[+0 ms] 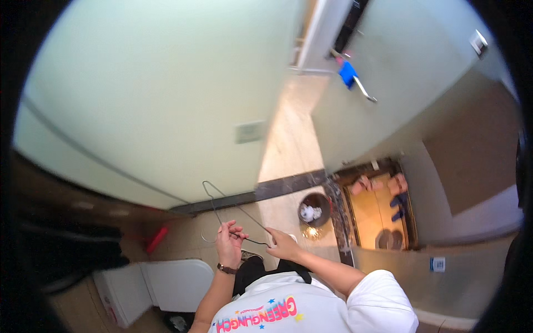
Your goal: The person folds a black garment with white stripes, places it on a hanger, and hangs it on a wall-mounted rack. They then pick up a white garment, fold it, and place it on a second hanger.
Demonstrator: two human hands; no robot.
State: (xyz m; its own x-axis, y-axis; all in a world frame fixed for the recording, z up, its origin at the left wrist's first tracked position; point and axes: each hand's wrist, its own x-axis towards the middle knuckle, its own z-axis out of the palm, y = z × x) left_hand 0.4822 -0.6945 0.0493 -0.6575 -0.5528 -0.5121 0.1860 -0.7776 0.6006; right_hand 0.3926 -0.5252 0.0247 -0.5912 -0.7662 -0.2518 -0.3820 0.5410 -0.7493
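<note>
A thin dark wire clothes hanger (236,204) is held in front of my body, with one corner pointing up and away. My right hand (285,245) grips it at its near right corner. My left hand (229,241) is on the wire close to the curved hook, fingers partly spread and thumb raised; the hook shows to the left of the wrist. A brown-strapped watch (227,269) sits on my left wrist. Nothing hangs on the wire.
Frosted glass panels (158,95) rise ahead, with a blue item (347,75) by a door handle. A bin (315,210) with white crumpled waste stands on the tiles. Slippers (397,183) lie at right. A white toilet (179,283) and a red object (156,239) are at left.
</note>
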